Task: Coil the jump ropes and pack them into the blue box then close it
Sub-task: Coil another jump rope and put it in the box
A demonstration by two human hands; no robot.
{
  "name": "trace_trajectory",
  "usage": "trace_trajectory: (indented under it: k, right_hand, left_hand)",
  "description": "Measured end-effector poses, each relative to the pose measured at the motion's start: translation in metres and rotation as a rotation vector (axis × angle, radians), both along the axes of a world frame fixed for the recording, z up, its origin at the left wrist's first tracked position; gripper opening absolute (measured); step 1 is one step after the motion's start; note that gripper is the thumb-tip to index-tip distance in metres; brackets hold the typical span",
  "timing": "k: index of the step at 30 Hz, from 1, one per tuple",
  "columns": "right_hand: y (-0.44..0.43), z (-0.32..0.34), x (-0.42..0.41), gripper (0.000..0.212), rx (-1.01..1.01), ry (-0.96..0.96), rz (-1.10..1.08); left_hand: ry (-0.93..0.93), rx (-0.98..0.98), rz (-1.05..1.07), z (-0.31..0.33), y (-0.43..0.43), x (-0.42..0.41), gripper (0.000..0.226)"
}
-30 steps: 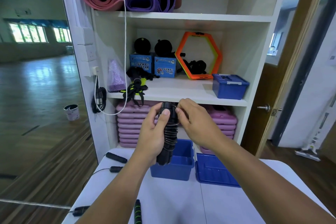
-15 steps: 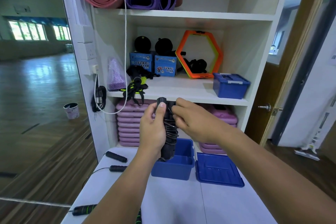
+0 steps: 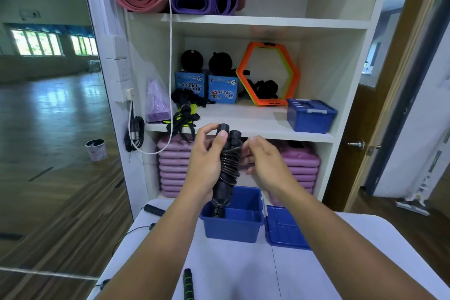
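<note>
My left hand (image 3: pixel 207 161) grips a black jump rope (image 3: pixel 229 163) upright, its two handles side by side with the cord wound around them. My right hand (image 3: pixel 263 161) is just right of the bundle, fingertips pinching the cord near the top. Directly below stands the open blue box (image 3: pixel 233 224) on the white table (image 3: pixel 243 270), with another coiled rope showing inside at its left. The box's blue lid (image 3: pixel 285 229) lies flat to its right. Another rope's black handles (image 3: pixel 153 209) lie at the table's left, and a green-and-black handle (image 3: pixel 188 284) lies near me.
A white shelf unit (image 3: pixel 243 126) stands right behind the table, holding a closed blue box (image 3: pixel 310 115), an orange hexagon ring, small boxes, and purple pads beneath. A mirror wall is on the left, a wooden door on the right.
The wound rope bundle has stayed above the box, a little higher in view. My right hand has drawn back from the handle tops to the right side of the bundle.
</note>
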State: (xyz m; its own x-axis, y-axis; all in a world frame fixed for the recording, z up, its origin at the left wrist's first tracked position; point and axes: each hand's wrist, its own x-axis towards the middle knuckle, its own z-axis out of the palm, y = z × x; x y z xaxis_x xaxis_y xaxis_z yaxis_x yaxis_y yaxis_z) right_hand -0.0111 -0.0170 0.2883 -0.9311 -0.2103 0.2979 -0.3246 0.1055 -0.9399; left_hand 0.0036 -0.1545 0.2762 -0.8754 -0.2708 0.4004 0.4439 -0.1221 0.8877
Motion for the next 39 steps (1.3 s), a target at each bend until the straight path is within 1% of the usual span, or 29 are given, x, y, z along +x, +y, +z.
trace_trajectory:
  k: [1,3,5,8,10,12,15,17,19,21,23,25,28,30,32,34,37,39]
  right_hand:
    - [-0.001,-0.003,0.001,0.029,-0.048,-0.06,0.03]
    - [-0.004,-0.011,0.003,0.019,-0.059,-0.115,0.068]
    - [-0.008,-0.019,0.004,0.01,-0.056,-0.134,0.078]
    - [-0.016,-0.028,0.002,0.008,-0.097,-0.191,0.033]
    - [-0.021,-0.036,0.0,0.012,-0.14,-0.241,0.035]
    - [-0.025,-0.043,-0.001,0.021,-0.196,-0.298,0.094]
    - [-0.031,-0.057,-0.002,0.045,-0.276,-0.346,0.171]
    - [-0.034,-0.067,-0.006,0.053,-0.327,-0.342,0.148]
    - [-0.036,-0.075,-0.01,0.055,-0.369,-0.335,0.098]
    - [-0.036,-0.084,-0.018,0.052,-0.396,-0.331,0.056]
    - [-0.032,-0.092,-0.028,0.05,-0.395,-0.326,0.009]
    - [-0.024,-0.102,-0.04,0.052,-0.384,-0.33,-0.03]
    - [-0.009,-0.116,-0.063,0.055,-0.399,-0.361,-0.033]
    - [0.002,-0.126,-0.081,0.054,-0.402,-0.393,-0.02]
    - [0.014,-0.135,-0.101,0.052,-0.378,-0.418,-0.006]
    - [0.025,-0.145,-0.121,0.05,-0.357,-0.442,0.004]
    - [0.038,-0.164,-0.149,0.043,-0.337,-0.493,0.0]
    - [0.043,-0.178,-0.165,0.043,-0.309,-0.529,-0.003]
  left_hand:
    - [-0.015,0.023,-0.004,-0.002,-0.003,-0.003,0.014]
    - [-0.049,0.074,-0.015,-0.005,-0.009,-0.009,0.01]
    - [-0.115,0.129,-0.013,-0.009,-0.013,-0.015,0.014]
    - [-0.242,0.144,0.006,-0.016,-0.016,-0.021,0.024]
    - [-0.276,0.136,0.019,-0.022,-0.018,-0.026,0.027]
    - [-0.287,0.134,0.055,-0.027,-0.022,-0.03,0.031]
    - [-0.305,0.081,0.113,-0.037,-0.028,-0.042,0.032]
    - [-0.316,0.04,0.135,-0.043,-0.03,-0.047,0.033]
    - [-0.327,-0.012,0.129,-0.05,-0.033,-0.053,0.035]
    - [-0.338,-0.051,0.083,-0.055,-0.037,-0.056,0.037]
    - [-0.335,-0.057,-0.023,-0.061,-0.04,-0.06,0.038]
    - [-0.345,-0.09,-0.144,-0.069,-0.04,-0.067,0.033]
    - [-0.376,-0.144,-0.285,-0.08,-0.034,-0.084,0.027]
    - [-0.398,-0.145,-0.369,-0.088,-0.03,-0.098,0.028]
    - [-0.416,-0.142,-0.433,-0.099,-0.024,-0.114,0.034]
    - [-0.422,-0.143,-0.456,-0.113,-0.016,-0.13,0.039]
    - [-0.455,-0.152,-0.42,-0.137,-0.005,-0.155,0.044]
    - [-0.483,-0.164,-0.397,-0.152,0.001,-0.168,0.046]
